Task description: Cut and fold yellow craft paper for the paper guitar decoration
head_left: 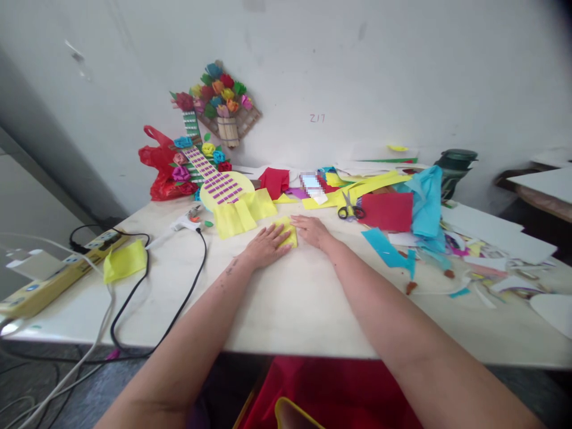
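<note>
A small yellow piece of paper [289, 234] lies on the white table, partly covered by my hands. My left hand [267, 244] rests flat on its left side with the fingers spread. At its right edge, my right hand [311, 231] lies palm down with its fingers stretched out toward the paper. Larger yellow sheets [236, 215] are just beyond my left hand. Black-handled scissors [351, 210] lie beyond my right hand, beside dark red paper [388, 211].
A glue gun [186, 220] with a black cord and a power strip [58, 277] are at the left. Paper flowers [218, 89] stand by the wall. Blue paper [426, 208], white scraps [491, 229] and a dark green jar [456, 167] are at the right. A phone [311, 183] lies at the back.
</note>
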A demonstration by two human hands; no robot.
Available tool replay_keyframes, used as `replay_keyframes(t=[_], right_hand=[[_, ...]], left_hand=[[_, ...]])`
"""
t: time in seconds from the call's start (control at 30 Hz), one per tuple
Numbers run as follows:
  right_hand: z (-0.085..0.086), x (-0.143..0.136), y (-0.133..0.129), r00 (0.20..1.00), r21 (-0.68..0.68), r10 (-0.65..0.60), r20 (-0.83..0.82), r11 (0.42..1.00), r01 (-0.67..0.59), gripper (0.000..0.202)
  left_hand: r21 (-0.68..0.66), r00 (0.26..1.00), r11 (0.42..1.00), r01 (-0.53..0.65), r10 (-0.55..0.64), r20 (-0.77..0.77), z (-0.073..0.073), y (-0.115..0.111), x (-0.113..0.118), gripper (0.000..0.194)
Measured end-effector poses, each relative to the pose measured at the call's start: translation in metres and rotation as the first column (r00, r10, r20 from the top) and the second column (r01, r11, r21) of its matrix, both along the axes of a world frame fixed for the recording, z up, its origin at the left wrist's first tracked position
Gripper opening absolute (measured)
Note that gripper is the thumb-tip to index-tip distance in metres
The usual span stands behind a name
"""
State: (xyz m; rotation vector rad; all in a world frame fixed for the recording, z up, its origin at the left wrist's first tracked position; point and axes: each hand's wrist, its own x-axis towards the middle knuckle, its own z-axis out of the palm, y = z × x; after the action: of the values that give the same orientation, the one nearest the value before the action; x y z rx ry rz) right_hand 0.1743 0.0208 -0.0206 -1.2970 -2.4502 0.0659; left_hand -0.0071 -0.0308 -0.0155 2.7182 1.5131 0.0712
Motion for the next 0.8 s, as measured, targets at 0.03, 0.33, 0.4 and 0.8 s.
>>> replay_keyframes(t=[0.03, 0.33, 0.4, 0.8], right_hand=[[0.0, 0.0, 0.0, 1.0, 0.013, -0.002, 0.03, 1.0, 0.001, 0.038], [0.007, -0.003, -0.011, 0.986, 0.106, -0.007, 0.166, 0.994, -0.011, 0.031], [0.008, -0.004, -0.011, 0.987, 0.116, -0.013, 0.16, 0.993, -0.005, 0.031], [0.008, -0.004, -0.014, 0.979, 0.13, -0.04, 0.201, 0.991, 0.013, 0.033]], left_hand=[[0.002, 1.0, 1.0, -0.002, 0.002, -0.003, 0.0, 0.0, 0.0, 0.062], [0.013, 1.0, 1.0, -0.021, 0.021, -0.008, -0.001, 0.0, 0.002, 0.066], [0.014, 1.0, 1.0, -0.024, 0.024, -0.003, 0.0, 0.0, 0.002, 0.067], [0.012, 0.999, 0.999, -0.032, 0.032, 0.007, 0.0, 0.0, 0.002, 0.067]])
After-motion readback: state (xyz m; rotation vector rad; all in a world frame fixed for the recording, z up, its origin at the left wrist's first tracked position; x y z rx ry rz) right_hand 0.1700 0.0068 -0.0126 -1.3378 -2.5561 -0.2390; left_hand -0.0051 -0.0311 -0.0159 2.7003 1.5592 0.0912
